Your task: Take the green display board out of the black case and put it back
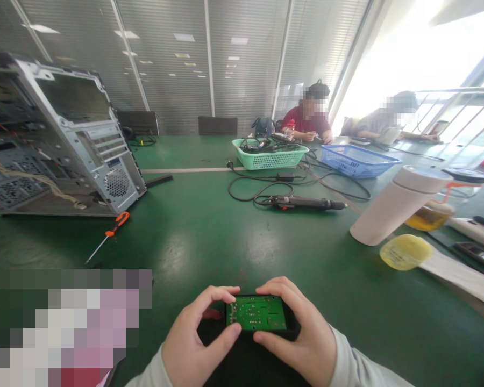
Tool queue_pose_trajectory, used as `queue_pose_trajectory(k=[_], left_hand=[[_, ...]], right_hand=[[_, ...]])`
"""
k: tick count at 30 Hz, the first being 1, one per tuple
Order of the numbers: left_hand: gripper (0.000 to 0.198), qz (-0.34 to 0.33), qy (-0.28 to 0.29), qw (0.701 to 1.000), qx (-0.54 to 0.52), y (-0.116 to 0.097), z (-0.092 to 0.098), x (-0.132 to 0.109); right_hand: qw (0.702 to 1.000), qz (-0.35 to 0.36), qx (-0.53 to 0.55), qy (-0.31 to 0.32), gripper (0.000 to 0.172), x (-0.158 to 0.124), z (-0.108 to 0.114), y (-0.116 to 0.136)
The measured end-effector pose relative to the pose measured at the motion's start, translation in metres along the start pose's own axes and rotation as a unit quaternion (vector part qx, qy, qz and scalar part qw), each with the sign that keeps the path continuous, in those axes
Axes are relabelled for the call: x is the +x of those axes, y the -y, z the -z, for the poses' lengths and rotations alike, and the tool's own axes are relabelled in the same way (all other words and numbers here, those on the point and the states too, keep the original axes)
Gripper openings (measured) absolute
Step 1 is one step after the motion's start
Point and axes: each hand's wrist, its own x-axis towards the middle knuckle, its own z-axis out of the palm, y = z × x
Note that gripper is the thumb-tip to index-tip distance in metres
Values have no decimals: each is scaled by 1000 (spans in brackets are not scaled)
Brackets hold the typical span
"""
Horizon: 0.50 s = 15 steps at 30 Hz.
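Note:
A small green circuit board set in a black housing sits at the bottom centre, solder side up. My left hand grips its left edge, thumb below and fingers curled over the top. My right hand grips the right edge the same way. Both hands hover just above the green table, close to my body.
An open grey computer case stands at the far left with an orange-handled screwdriver in front. An electric screwdriver, a green basket and a blue basket lie further back. A white tumbler stands at right. Two people sit at the far end.

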Motion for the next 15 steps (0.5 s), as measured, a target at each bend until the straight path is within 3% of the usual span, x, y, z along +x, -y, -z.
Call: queue_pose_trajectory(k=[15], left_hand=[[23,-105,-36,994,11,0,5,-3]], right_hand=[[998,-43,-12,38,39,1,1,9]])
